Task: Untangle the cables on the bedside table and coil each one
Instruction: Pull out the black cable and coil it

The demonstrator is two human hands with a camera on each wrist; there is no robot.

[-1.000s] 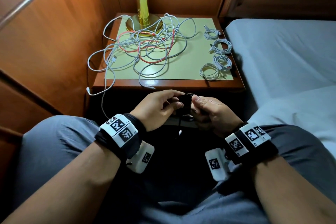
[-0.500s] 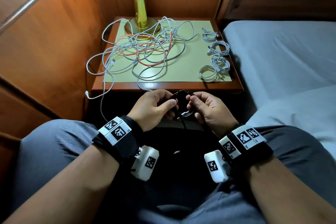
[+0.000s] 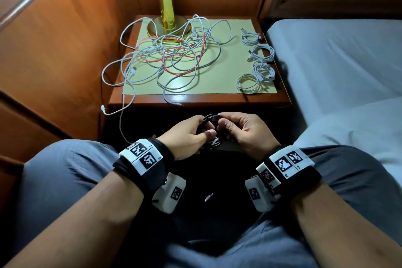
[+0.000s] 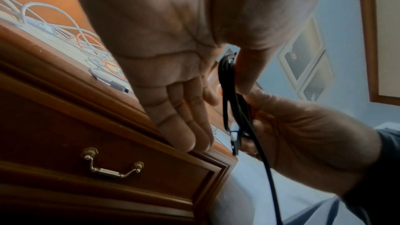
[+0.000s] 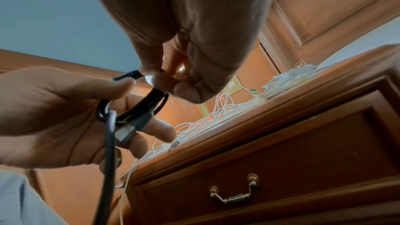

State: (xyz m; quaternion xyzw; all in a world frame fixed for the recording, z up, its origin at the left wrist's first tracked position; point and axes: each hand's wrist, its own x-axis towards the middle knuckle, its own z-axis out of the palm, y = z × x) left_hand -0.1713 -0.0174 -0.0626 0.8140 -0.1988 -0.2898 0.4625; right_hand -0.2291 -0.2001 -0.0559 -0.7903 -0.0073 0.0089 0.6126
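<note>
A black cable [image 3: 210,118] is wound into a small coil that both hands hold just in front of the bedside table [image 3: 217,102]. My left hand [image 3: 196,129] pinches the black cable [image 5: 147,107] between thumb and fingers. My right hand [image 3: 233,125] grips the black cable [image 4: 227,81] from the other side with curled fingers. The cable's free tail hangs down between my knees and ends in a plug [image 3: 208,197]. A tangle of white and red cables [image 3: 174,59] covers the table's left and middle. Several coiled white cables [image 3: 261,56] lie in a row along its right edge.
A brass lamp [image 3: 167,6] stands at the table's back. One white cable [image 3: 121,115] droops off the front left corner. A bed [image 3: 337,61] borders the table on the right, a wood panel wall on the left. The drawer handle [image 5: 233,192] sits below the tabletop.
Both hands have kept turning the black coil and now sit closer together on it. The dangling plug hangs lower in view. The cables on the table have not moved.
</note>
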